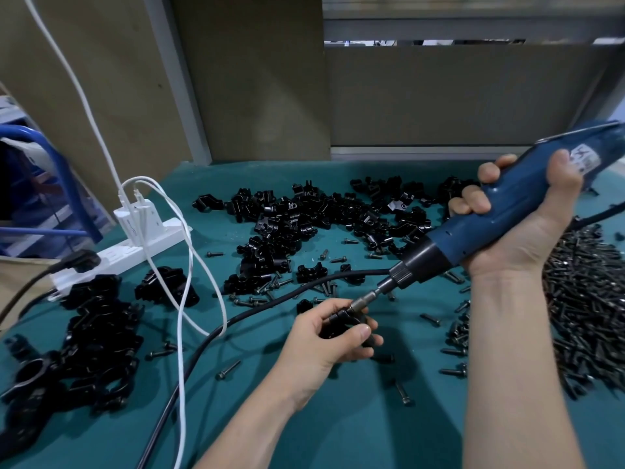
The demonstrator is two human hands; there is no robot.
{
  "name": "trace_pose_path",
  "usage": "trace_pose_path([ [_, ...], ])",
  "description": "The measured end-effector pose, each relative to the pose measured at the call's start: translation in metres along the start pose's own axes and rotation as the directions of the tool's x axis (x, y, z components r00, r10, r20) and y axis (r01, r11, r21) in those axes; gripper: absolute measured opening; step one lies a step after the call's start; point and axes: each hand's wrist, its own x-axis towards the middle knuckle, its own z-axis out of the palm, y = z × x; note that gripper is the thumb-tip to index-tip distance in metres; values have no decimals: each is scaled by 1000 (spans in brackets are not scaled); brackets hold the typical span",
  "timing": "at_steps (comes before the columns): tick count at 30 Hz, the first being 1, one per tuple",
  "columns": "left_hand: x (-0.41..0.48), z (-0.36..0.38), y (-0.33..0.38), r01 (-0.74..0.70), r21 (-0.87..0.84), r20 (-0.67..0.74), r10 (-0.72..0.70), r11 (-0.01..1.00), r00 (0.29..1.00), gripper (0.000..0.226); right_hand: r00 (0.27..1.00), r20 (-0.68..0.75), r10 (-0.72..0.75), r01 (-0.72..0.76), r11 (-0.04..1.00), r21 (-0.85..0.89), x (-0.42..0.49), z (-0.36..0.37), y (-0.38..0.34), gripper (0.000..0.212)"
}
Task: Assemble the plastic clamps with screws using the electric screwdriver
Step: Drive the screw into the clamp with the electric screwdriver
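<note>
Head view: left hand (pixel 323 340) holds clamp (pixel 335 325), right hand (pixel 521 238) holds screwdriver (pixel 521 196) against it

Screwdriver (pixel 507 211) rear cut off at right edge; clamp (pixel 340 322) mostly hidden in left hand (pixel 323 348); bit (pixel 364 300) tip possibly seated.

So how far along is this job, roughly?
Done, it seems: a pile of joined clamps at the left. In hand: the left hand grips one clamp while the right hand holds the electric screwdriver, bit against it. Left: a large heap of loose clamp parts at the back and a heap of screws on the right, so plenty remains.
</note>
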Motion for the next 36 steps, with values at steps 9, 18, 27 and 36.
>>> trace_pose_path([
  [9, -1, 0, 1, -7, 32, -1, 7, 999, 1000, 20, 1000, 4, 22, -22, 1000, 11, 0, -3, 4, 32],
  [18, -1, 1, 1, -2, 65, -13, 2, 998, 1000, 18, 999, -2, 32, -32, 999, 11, 1, -7, 6, 32],
  [27, -1, 1, 3, 8, 65, -17, -7, 998, 1000, 17, 993, 83, 84, -89, 995, 46, -2, -4, 5, 56],
  [36, -2, 2, 4, 30, 69, -18, -29, 997, 999, 17, 992, 81, 93, -97, 994, 49, -2, -6, 6, 59],
])
